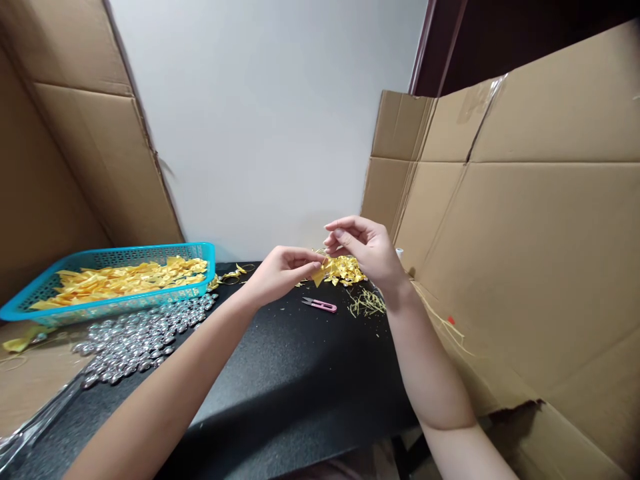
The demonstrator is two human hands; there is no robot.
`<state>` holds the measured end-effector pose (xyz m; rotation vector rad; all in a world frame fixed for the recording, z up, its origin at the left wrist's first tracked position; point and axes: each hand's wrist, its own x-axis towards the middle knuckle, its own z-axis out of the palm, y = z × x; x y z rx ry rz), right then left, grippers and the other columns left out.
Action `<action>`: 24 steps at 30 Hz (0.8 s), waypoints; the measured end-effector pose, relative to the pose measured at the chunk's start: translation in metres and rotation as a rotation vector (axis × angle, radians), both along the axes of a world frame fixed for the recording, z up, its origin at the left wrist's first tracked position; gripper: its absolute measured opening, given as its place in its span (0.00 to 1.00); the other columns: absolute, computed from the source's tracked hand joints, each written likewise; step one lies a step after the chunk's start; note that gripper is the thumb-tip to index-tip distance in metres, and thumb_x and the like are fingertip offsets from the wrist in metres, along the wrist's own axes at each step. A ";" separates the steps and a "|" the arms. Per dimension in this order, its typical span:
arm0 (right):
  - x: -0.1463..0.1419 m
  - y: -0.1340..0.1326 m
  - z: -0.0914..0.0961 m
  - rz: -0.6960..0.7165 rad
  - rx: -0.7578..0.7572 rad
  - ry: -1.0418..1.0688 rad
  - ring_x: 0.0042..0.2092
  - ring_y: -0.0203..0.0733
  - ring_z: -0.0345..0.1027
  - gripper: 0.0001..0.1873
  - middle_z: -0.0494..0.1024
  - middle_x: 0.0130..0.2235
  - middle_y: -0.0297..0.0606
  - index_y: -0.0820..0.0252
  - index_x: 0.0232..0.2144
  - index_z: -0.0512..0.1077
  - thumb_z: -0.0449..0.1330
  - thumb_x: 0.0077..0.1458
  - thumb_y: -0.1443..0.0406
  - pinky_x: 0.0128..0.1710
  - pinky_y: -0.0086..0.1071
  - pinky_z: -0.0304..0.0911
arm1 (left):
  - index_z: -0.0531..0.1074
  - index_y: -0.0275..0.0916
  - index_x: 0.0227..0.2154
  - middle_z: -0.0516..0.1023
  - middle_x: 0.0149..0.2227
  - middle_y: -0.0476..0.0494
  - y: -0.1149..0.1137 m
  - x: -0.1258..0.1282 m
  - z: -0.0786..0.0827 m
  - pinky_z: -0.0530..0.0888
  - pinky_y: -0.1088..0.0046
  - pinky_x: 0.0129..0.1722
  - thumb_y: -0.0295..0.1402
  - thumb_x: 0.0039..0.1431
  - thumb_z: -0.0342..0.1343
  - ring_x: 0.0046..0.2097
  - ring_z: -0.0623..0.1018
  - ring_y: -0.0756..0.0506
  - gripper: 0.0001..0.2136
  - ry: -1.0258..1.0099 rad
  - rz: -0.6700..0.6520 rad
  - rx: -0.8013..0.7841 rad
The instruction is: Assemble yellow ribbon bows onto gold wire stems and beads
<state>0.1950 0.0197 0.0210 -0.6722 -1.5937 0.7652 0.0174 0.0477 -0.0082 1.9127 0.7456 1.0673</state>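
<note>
My left hand [287, 270] is closed in a pinch on a small folded yellow ribbon piece [319, 276], which hangs from the fingertips. Just right of it and a little higher is my right hand [363, 247], its fingers curled and the thumb against them; anything thin between them is too small to make out. Below the hands, pink-handled thread snips [320, 305] lie on the black table [295, 373]. A pile of yellow ribbon pieces [346, 269] with shiny bits sits behind my right hand, partly hidden by it.
A blue plastic basket [213, 263] of yellow ribbon pieces stands at the left. In front of it spread many shiny silver beads [135, 340]. Cut yellow thread scraps [367, 302] lie beside my right wrist. Cardboard walls [540, 253] enclose both sides.
</note>
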 end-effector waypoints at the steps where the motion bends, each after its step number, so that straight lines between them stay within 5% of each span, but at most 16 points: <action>1: 0.000 0.000 0.000 0.005 -0.003 -0.006 0.33 0.35 0.71 0.10 0.76 0.30 0.35 0.57 0.34 0.74 0.61 0.54 0.57 0.36 0.34 0.71 | 0.79 0.37 0.35 0.83 0.38 0.40 0.001 0.000 0.000 0.76 0.67 0.42 0.37 0.51 0.62 0.39 0.80 0.44 0.11 -0.013 -0.010 -0.022; 11: 0.002 -0.001 0.000 0.068 -0.036 -0.040 0.31 0.33 0.71 0.09 0.75 0.29 0.33 0.58 0.33 0.73 0.61 0.54 0.59 0.35 0.33 0.70 | 0.79 0.36 0.37 0.82 0.34 0.41 0.001 0.000 -0.002 0.76 0.67 0.39 0.32 0.47 0.63 0.34 0.79 0.46 0.12 -0.015 -0.006 -0.027; 24: 0.003 0.004 0.000 -0.109 0.126 0.042 0.30 0.32 0.70 0.10 0.75 0.29 0.32 0.56 0.35 0.74 0.60 0.55 0.56 0.35 0.31 0.71 | 0.79 0.32 0.35 0.74 0.21 0.47 0.007 -0.001 -0.006 0.65 0.77 0.23 0.30 0.47 0.59 0.23 0.69 0.52 0.11 0.127 0.114 0.140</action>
